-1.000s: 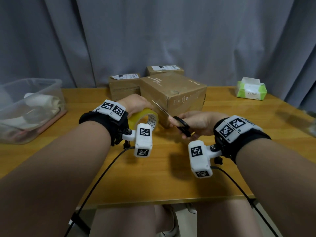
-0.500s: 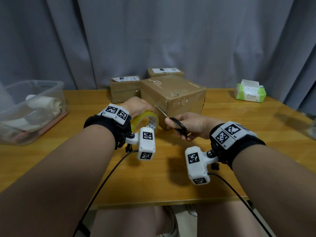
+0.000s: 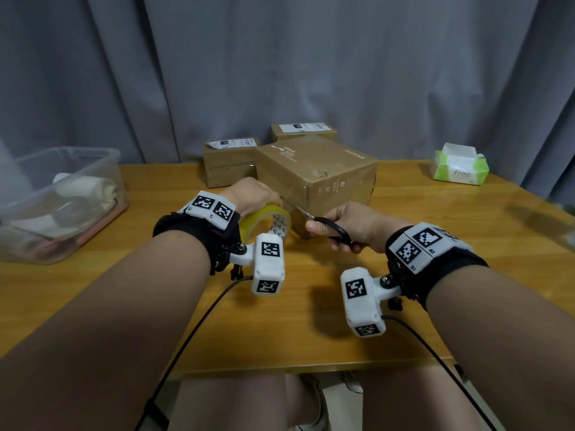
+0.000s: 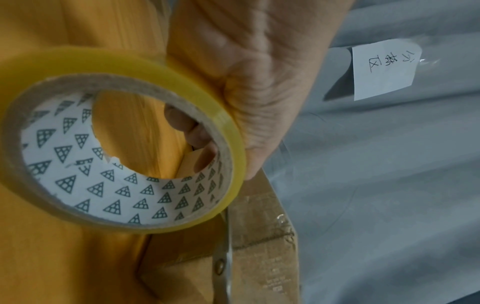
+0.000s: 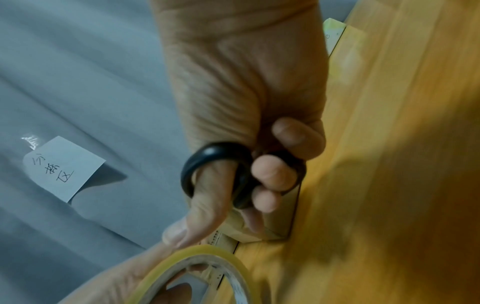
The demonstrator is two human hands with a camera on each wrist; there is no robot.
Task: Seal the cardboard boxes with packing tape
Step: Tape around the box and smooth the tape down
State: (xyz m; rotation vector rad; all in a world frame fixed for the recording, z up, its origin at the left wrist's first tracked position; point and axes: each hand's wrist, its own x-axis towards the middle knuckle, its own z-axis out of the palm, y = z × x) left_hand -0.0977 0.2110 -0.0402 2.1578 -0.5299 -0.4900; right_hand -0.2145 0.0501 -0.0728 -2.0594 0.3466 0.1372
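Basically, my left hand (image 3: pixel 253 194) gripped the tape roll (image 3: pixel 267 219) beside the front box (image 3: pixel 314 175) on the table (image 3: pixel 435 244), right hand (image 3: pixel 348 225) curled through the scissors (image 3: pixel 329 228) at the strip, so I judged this box nearly sealed, 2 rear boxes (image 3: pixel 230 163) left.

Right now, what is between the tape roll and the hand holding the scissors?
The scissor blades span that gap, pointing from the right hand toward the tape roll, in front of the big box; clearest in the head view.

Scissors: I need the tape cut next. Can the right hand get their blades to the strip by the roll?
Probably yes: the right hand grips the scissors, blades already beside the tape roll, nothing between.
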